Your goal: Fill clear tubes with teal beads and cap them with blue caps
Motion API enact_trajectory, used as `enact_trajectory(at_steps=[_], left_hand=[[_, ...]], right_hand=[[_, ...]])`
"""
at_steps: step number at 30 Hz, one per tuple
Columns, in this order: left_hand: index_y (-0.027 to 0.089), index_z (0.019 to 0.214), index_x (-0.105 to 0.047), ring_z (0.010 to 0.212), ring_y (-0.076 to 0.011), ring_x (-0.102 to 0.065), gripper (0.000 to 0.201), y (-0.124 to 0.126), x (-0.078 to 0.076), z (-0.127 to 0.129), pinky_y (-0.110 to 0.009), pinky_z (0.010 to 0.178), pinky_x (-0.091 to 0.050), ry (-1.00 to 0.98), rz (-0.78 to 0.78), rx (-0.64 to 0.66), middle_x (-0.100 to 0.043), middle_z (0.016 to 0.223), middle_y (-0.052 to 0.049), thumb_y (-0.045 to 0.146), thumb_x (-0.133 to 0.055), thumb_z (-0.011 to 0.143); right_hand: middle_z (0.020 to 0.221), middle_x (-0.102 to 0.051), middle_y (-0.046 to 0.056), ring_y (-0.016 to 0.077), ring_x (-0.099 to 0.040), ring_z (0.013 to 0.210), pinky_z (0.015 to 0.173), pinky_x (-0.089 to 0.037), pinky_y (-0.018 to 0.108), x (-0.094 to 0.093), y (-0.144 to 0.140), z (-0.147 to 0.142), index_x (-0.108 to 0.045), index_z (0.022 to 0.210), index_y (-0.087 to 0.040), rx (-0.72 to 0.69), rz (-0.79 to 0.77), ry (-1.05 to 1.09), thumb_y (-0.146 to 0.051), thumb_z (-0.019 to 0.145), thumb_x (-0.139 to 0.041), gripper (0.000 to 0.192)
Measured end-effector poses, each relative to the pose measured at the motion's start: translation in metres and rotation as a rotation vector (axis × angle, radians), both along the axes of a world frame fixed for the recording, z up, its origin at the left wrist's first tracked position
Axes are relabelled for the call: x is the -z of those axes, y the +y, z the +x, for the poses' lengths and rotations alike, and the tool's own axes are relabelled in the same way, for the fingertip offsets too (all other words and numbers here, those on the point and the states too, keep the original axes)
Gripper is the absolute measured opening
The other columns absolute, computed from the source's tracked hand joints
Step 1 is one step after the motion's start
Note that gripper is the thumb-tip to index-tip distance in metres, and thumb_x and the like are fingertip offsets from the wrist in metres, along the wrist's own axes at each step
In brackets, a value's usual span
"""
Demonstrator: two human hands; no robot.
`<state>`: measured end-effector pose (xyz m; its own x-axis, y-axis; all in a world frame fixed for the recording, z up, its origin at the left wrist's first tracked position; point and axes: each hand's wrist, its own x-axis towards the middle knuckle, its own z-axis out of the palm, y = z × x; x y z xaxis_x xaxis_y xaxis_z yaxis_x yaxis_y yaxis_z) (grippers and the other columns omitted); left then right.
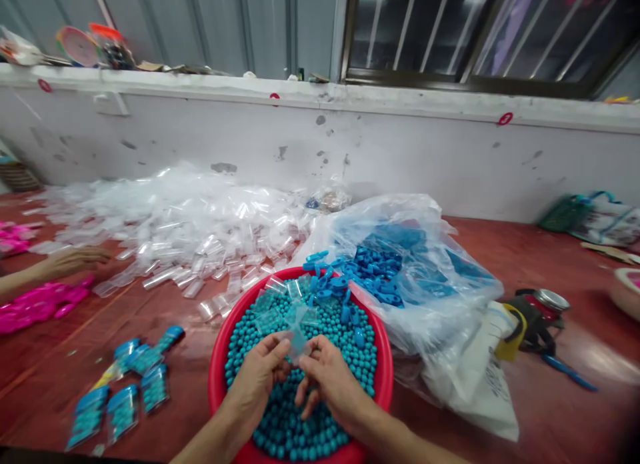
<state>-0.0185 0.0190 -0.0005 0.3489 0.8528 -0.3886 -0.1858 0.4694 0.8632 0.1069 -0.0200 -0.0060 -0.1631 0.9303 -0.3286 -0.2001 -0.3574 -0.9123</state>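
My left hand (263, 364) and my right hand (327, 374) meet over a red basin (217, 371) full of round teal beads (295, 444). Between their fingertips they pinch a small clear plastic case (299, 336), slightly blurred. More clear cases (267, 317) lie on the beads just beyond my fingers. Blue plastic caps (330, 285) rest on the far right part of the beads and over the rim. To the left of the basin, several clear cases filled with teal beads and topped in blue (123, 411) lie on the red table.
A wide heap of clear cases (180, 224) spreads along the wall. An open plastic bag (440, 304) of blue caps stands right of the basin. Another person's hand (75, 261) reaches in at left, above pink caps (45, 307). A red-bodied jar (547, 307) and blue pen (570, 373) lie at right.
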Motion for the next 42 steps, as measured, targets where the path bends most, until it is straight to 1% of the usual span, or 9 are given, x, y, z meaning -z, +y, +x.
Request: enact_trajectory(at_steps=[3,6,9,12,19,23,27,36,42], left_hand=[[0.019,0.081,-0.05,0.055,-0.0114,-0.049,0.029,0.002,0.002,-0.005,-0.021,0.049,-0.036,0.214,0.166,0.049,-0.054,0.064,0.002,0.044,-0.056,0.067],[0.021,0.076,-0.052,0.061,-0.0158,-0.051,0.013,0.01,-0.004,-0.015,-0.025,0.057,-0.037,0.663,0.488,0.269,-0.055,0.063,0.001,0.032,-0.05,0.071],[0.021,0.066,-0.055,0.07,-0.021,-0.054,0.004,0.015,-0.006,-0.013,-0.03,0.067,-0.036,0.979,0.64,0.473,-0.057,0.064,-0.002,0.021,-0.051,0.066],[0.02,0.048,-0.048,0.075,-0.0249,-0.055,0.013,0.02,0.0,0.01,-0.033,0.072,-0.036,0.929,0.551,0.518,-0.054,0.056,-0.002,0.013,-0.054,0.057],[0.02,0.041,-0.042,0.068,-0.0234,-0.056,0.021,0.033,0.03,0.064,-0.033,0.067,-0.04,0.625,0.286,0.493,-0.048,0.045,0.001,0.011,-0.057,0.052],[0.017,0.053,-0.051,0.058,-0.0167,-0.054,0.008,0.031,0.033,0.063,-0.03,0.063,-0.042,0.351,0.101,0.476,-0.052,0.049,0.002,0.019,-0.057,0.058],[0.015,0.066,-0.056,0.059,-0.0118,-0.053,0.015,0.028,0.022,0.051,-0.027,0.067,-0.043,0.12,-0.008,0.424,-0.057,0.059,0.002,0.027,-0.062,0.061],[0.014,0.08,-0.056,0.057,-0.0094,-0.048,0.03,0.023,0.009,0.022,-0.022,0.058,-0.036,-0.025,0.01,0.249,-0.055,0.063,0.002,0.035,-0.067,0.063],[0.014,0.082,-0.054,0.054,-0.0083,-0.049,0.035,0.015,0.01,0.022,-0.02,0.053,-0.035,0.053,0.137,0.164,-0.056,0.061,0.003,0.04,-0.066,0.063]], right_hand=[[0.079,-0.058,0.001,0.0089,-0.053,0.043,0.039,-0.042,0.021,-0.006,-0.003,0.01,-0.04,0.09,-0.019,-0.083,0.138,-0.356,-0.03,0.079,-0.044,0.017],[0.093,-0.061,0.006,0.0187,-0.06,0.083,0.07,-0.046,0.029,-0.019,-0.002,0.039,-0.05,0.101,-0.019,-0.049,0.458,-0.945,-0.022,0.083,-0.043,0.02],[0.097,-0.06,0.014,0.0245,-0.06,0.087,0.071,-0.045,0.033,-0.025,0.008,0.067,-0.051,0.106,-0.014,-0.015,0.382,-1.491,-0.017,0.085,-0.039,0.024],[0.089,-0.063,0.016,0.0245,-0.063,0.079,0.064,-0.046,0.031,-0.018,0.021,0.079,-0.051,0.106,-0.012,-0.071,0.26,-1.735,-0.011,0.085,-0.036,0.026],[0.092,-0.065,0.015,0.0231,-0.062,0.082,0.064,-0.045,0.029,0.0,0.029,0.068,-0.044,0.119,-0.011,-0.154,0.283,-1.719,-0.009,0.082,-0.036,0.037],[0.095,-0.064,0.013,0.0225,-0.059,0.089,0.072,-0.043,0.029,0.002,0.03,0.071,-0.045,0.118,-0.011,-0.113,0.323,-1.473,-0.019,0.082,-0.041,0.038],[0.088,-0.064,0.005,0.0164,-0.059,0.082,0.069,-0.041,0.023,0.001,0.031,0.08,-0.056,0.097,-0.017,-0.088,0.36,-1.244,-0.021,0.081,-0.042,0.022],[0.095,-0.063,0.01,0.0222,-0.06,0.088,0.072,-0.042,0.028,-0.009,0.018,0.064,-0.041,0.12,-0.015,-0.108,0.472,-1.323,-0.018,0.082,-0.043,0.037],[0.108,-0.058,0.011,0.0207,-0.055,0.098,0.081,-0.044,0.031,-0.008,0.011,0.055,-0.043,0.124,-0.016,-0.196,0.656,-1.135,-0.022,0.087,-0.035,0.039]])
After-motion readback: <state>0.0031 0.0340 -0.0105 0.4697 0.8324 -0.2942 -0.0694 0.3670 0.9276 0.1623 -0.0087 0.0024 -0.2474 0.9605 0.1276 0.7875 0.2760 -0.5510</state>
